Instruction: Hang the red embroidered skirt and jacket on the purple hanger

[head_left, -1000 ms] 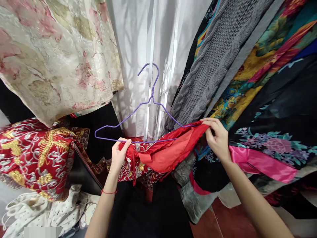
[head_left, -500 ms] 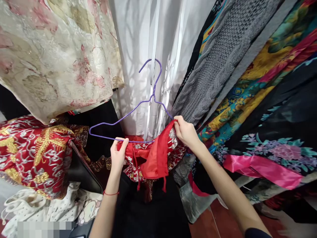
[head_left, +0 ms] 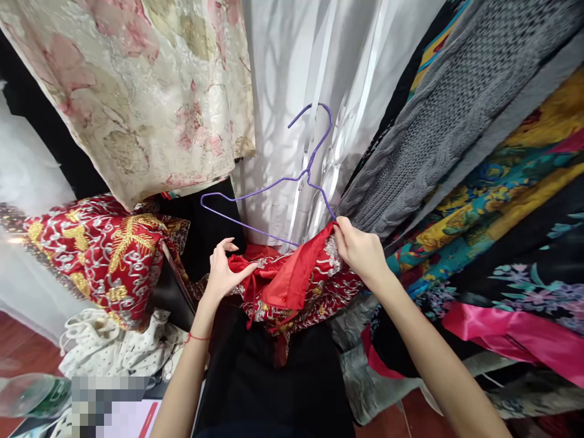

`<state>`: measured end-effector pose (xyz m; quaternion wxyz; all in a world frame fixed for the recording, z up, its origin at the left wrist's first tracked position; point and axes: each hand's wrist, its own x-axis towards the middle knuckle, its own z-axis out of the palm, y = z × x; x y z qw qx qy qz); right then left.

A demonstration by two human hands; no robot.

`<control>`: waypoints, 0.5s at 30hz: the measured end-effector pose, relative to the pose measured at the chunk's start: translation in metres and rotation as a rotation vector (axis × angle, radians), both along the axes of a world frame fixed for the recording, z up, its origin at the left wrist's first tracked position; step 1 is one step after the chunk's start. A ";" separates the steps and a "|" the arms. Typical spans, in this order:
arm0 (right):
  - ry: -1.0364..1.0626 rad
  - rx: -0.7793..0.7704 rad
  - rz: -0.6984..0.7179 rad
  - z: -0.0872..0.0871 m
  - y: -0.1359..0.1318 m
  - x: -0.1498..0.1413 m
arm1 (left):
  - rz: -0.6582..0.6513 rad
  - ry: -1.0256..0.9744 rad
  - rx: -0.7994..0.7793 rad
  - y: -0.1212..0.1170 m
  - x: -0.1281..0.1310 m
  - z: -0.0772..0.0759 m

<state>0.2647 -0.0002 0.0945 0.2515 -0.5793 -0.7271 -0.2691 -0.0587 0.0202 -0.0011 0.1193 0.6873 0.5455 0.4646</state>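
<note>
A purple hanger (head_left: 274, 181) stands tilted in front of me, hook up, its left end bare. Its right end runs down to the red lining of a red embroidered garment (head_left: 292, 283) with silver and gold stitching, bunched over my lap. There my right hand (head_left: 360, 249) pinches the garment's red edge, close against the hanger; whether it grips the wire too is hidden. My left hand (head_left: 224, 267) is open at the garment's left side, thumb and fingers spread, the thumb near the red cloth. A red cord circles the left wrist.
A cream floral cloth (head_left: 182, 103) hangs at upper left, above another red-and-gold garment (head_left: 100, 255). White spotted fabric (head_left: 118, 344) and a plastic bottle (head_left: 39, 395) lie below. Hanging on the right are a grey knit (head_left: 456, 115) and black floral clothing with a pink ribbon (head_left: 520, 340).
My right hand has moved inward along the hanger with the red edge. My left hand has let go of the hanger's lower bar and spread its fingers. The view has shifted left.
</note>
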 end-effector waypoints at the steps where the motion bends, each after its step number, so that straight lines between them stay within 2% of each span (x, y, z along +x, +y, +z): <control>1: 0.000 0.000 -0.002 -0.001 0.000 0.000 | -0.009 0.059 0.002 -0.002 -0.006 -0.005; 5: 0.000 0.000 -0.009 -0.001 0.000 -0.002 | 0.001 0.190 -0.092 -0.008 -0.023 -0.026; 10: 0.003 -0.008 -0.015 0.000 -0.003 -0.004 | 0.249 -0.040 -0.350 -0.004 -0.032 -0.050; 12: 0.007 -0.008 -0.023 -0.001 -0.005 -0.005 | 0.348 0.040 -0.467 -0.008 -0.032 -0.059; 15: 0.010 -0.005 -0.021 -0.001 -0.006 -0.006 | 0.412 0.216 -0.529 -0.022 -0.027 -0.072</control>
